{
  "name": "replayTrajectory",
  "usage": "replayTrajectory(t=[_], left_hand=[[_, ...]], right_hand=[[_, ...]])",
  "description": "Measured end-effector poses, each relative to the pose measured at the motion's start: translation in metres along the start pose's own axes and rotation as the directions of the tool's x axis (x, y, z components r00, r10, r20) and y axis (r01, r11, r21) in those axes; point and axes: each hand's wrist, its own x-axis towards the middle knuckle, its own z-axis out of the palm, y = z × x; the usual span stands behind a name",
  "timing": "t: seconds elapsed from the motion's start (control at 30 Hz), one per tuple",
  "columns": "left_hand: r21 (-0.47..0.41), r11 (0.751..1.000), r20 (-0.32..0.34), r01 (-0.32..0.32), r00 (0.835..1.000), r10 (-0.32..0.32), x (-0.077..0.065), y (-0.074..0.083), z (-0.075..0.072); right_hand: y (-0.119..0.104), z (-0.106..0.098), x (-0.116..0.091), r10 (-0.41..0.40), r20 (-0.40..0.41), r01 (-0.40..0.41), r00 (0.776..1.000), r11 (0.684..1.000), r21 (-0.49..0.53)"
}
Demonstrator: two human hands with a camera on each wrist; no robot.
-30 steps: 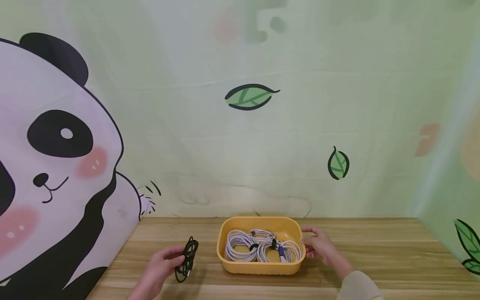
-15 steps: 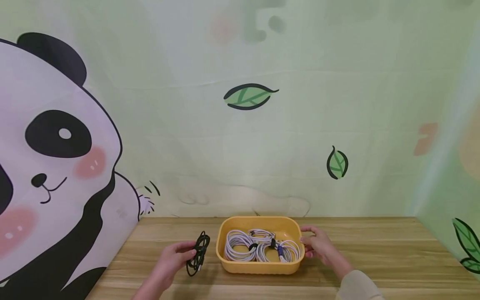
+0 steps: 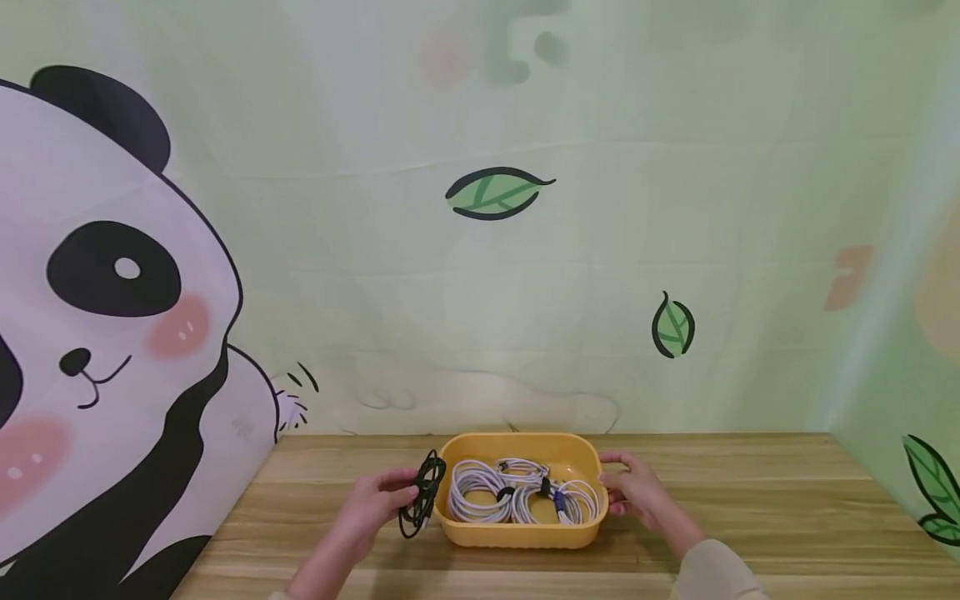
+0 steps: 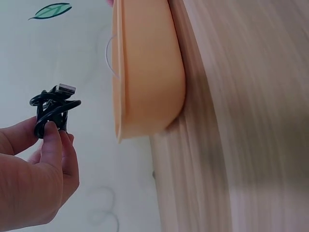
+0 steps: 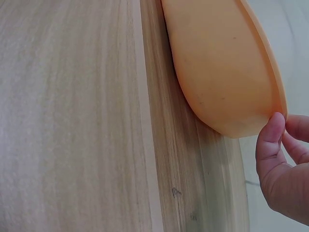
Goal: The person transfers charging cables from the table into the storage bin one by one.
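A coiled black USB cable (image 3: 424, 493) is pinched between the thumb and fingers of my left hand (image 3: 372, 507), held up at the left edge of the yellow bin (image 3: 517, 536). In the left wrist view the metal plug of the black cable (image 4: 57, 108) points up, and a gap shows between it and the bin wall (image 4: 149, 67). My right hand (image 3: 636, 492) grips the right rim of the bin, thumb on its outer wall in the right wrist view. Inside the bin lie several coiled white cables (image 3: 480, 492), some bound with black or blue straps.
The bin stands on a wood-grain table (image 3: 750, 517), near its back edge. Behind the table hangs a pale green cloth backdrop (image 3: 570, 292) printed with a panda (image 3: 112, 333) and leaves.
My left hand has moved right with the black cable, from well left of the bin up to its left edge. The right hand and the bin have stayed in place.
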Motion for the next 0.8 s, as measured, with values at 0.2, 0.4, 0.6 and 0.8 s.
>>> replayTrajectory(t=[0.2,0.4,0.6,0.8], left_hand=[[-0.007,1.0,0.026,-0.03,0.999,0.03,0.005,0.004,0.013],[-0.039,0.998,0.048,-0.044,0.998,0.045,0.012,0.008,0.025],[-0.046,0.998,0.067,-0.044,0.997,0.047,0.016,0.009,0.035],[-0.041,0.999,0.087,-0.035,0.995,0.039,0.021,0.013,0.045]], right_hand=[[0.001,-0.001,0.001,-0.007,0.005,0.007,1.0,1.0,0.004],[0.002,-0.001,0.003,-0.011,0.007,0.011,1.0,1.0,0.013],[0.002,-0.001,0.002,-0.018,0.014,0.018,1.0,1.0,0.01],[0.001,-0.002,0.003,-0.015,0.012,0.015,1.0,1.0,0.012]])
